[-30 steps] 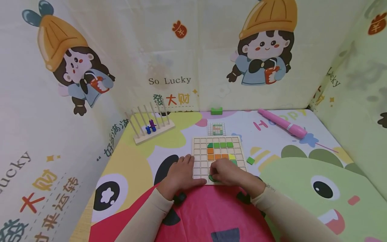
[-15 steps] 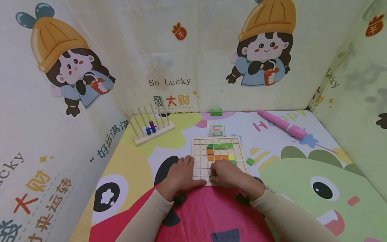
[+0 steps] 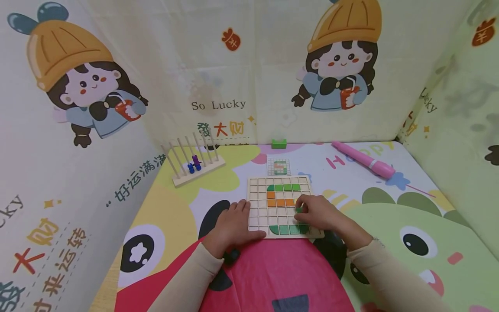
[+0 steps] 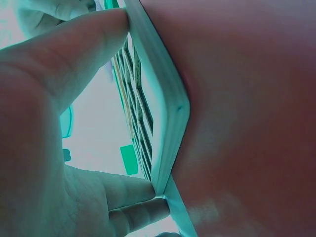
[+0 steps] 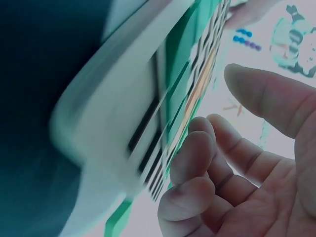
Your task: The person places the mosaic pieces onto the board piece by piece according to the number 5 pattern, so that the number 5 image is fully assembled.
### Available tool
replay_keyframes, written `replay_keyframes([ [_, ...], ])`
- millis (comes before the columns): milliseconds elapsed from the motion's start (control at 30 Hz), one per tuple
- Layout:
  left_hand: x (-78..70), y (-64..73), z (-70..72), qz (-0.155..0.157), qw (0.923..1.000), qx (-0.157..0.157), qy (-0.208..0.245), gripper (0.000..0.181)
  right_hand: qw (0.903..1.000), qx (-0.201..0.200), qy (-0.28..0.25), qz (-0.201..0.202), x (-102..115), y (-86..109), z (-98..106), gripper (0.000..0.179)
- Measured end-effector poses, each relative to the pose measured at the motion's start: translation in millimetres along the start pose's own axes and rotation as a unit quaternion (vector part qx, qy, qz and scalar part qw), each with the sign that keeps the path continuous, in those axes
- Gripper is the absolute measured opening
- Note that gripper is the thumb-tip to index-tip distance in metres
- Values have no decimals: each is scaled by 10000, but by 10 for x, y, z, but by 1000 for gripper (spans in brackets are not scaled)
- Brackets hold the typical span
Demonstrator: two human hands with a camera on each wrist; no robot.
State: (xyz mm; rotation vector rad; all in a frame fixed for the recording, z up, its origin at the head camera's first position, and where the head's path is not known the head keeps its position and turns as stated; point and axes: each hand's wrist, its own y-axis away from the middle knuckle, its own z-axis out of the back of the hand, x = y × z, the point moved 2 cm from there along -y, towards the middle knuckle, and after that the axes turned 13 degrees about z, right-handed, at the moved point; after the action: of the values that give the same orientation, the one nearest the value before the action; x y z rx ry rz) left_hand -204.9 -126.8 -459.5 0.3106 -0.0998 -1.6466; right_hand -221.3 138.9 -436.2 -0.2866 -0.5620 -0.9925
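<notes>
A wooden grid board point(image 3: 258, 217) lies before me with green tiles point(image 3: 288, 187) along an upper row, orange tiles point(image 3: 280, 203) in the middle and darker green tiles point(image 3: 286, 229) by the near edge. My left hand point(image 3: 230, 225) braces its near left corner; in the left wrist view the thumb and straight fingertips touch its edges. Over the board's right side hovers my right hand point(image 3: 317, 212). In the right wrist view its fingers point(image 5: 192, 158) are loosely curled, the thumb stands apart, and nothing shows between them. The right hand covers some tiles.
A small pattern card point(image 3: 278, 166) lies just beyond the board. Back left stands a wooden peg rack point(image 3: 199, 170) with blue and purple figures point(image 3: 196, 163). A green block point(image 3: 279, 144) is at the back edge, a pink pen-shaped stick point(image 3: 364, 159) at back right.
My right hand has lifted from the board's near row and moved right, uncovering a row of green tiles. The loose green tile right of the board is now hidden. My left hand stays put.
</notes>
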Motion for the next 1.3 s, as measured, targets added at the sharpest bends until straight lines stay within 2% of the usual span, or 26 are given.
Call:
replay_keyframes([
  [167,2,2,7,-2,10000,3,-21,115,9996,-39,26,-282,-198,109,108,34],
  [400,2,-3,8,15,10000,3,-5,114,9970,-140,463,-604,-448,245,221,40],
  [633,1,3,5,14,10000,25,10,114,9934,-140,689,-909,-646,311,252,36],
  [867,-4,4,1,-1,10000,17,69,114,9922,-142,702,-1017,-686,307,245,32],
  [1100,-7,13,2,-5,10000,-28,72,114,9931,-167,671,-943,-659,283,231,31],
  [1300,-10,25,6,-46,9999,-34,83,113,9919,-449,791,-886,-631,238,206,24],
])
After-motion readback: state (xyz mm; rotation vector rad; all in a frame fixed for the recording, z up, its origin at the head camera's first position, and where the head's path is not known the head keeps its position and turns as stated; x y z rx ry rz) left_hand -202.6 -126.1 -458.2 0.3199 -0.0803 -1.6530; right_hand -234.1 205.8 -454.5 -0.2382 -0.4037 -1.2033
